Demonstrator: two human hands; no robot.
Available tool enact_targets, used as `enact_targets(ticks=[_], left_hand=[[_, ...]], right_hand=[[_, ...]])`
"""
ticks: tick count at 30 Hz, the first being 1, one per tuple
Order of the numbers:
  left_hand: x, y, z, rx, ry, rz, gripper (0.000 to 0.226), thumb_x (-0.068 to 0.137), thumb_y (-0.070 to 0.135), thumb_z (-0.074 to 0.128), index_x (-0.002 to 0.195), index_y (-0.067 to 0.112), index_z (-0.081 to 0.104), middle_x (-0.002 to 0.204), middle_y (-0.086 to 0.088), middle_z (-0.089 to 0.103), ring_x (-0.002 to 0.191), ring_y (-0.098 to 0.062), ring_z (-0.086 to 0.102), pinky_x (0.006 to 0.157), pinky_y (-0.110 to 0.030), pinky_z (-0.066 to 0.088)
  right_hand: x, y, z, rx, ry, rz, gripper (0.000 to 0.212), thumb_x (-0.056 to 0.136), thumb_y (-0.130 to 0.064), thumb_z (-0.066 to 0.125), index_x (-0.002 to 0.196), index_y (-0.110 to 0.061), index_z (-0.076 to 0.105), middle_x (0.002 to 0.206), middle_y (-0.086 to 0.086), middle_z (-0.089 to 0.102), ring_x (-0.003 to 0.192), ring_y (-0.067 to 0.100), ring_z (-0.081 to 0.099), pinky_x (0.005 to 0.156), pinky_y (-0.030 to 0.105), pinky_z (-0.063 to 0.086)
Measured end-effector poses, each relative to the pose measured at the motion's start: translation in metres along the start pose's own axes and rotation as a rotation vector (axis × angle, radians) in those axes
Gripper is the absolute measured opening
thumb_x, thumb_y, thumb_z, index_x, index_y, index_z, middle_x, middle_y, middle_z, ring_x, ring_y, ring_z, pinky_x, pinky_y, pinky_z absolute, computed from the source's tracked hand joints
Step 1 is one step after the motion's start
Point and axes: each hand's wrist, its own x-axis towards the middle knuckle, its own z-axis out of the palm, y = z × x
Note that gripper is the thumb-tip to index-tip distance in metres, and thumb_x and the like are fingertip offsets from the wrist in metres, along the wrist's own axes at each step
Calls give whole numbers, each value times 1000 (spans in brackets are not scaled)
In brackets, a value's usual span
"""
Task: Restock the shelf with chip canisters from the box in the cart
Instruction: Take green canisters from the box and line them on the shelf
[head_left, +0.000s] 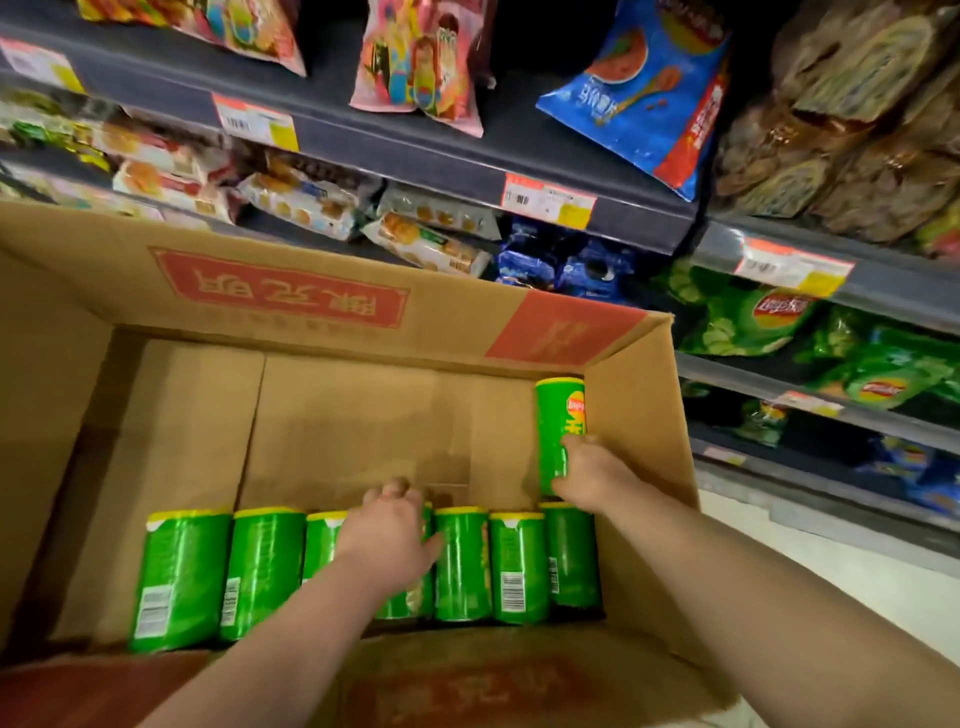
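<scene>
Presently, an open cardboard box is viewed from above. 7 green chip canisters are laid in 1 row along its near wall, yellow lids toward the far side. The left hand is placed over the 4th canister from the left — fingers curled over its lid end, gripping it. The right hand is wrapped around a separate canister lying against the right wall, just beyond the row. Shelves of snack bags are seen past the box — far and right.
</scene>
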Motion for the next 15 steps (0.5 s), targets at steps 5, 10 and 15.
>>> enact_targets(ticks=[5, 10, 15], left_hand=[[21, -7, 2, 97, -59, -20, 59, 92, 52, 43, 140, 17, 37, 139, -7, 43, 128, -28, 43, 106, -41, 31], [29, -10, 12, 149, -173, -57, 66, 90, 57, 43, 144, 19, 32, 144, -10, 42, 133, -28, 38, 110, -44, 25], [35, -9, 10, 125, -222, -64, 71, 88, 58, 48, 144, 21, 27, 140, -10, 45, 130, -30, 42, 111, -47, 23]], right_hand=[[23, -7, 2, 156, 109, 133, 68, 87, -27, 63, 141, -8, 29, 133, 16, 44, 123, 33, 48, 96, 36, 43], [35, -11, 5, 334, 44, 202, 70, 81, -43, 71, 135, -10, 43, 134, 14, 47, 122, 30, 50, 97, 33, 42], [44, -22, 25, 613, 16, 170, 55, 80, -39, 73, 124, -13, 51, 123, 9, 51, 118, 24, 51, 95, 28, 39]])
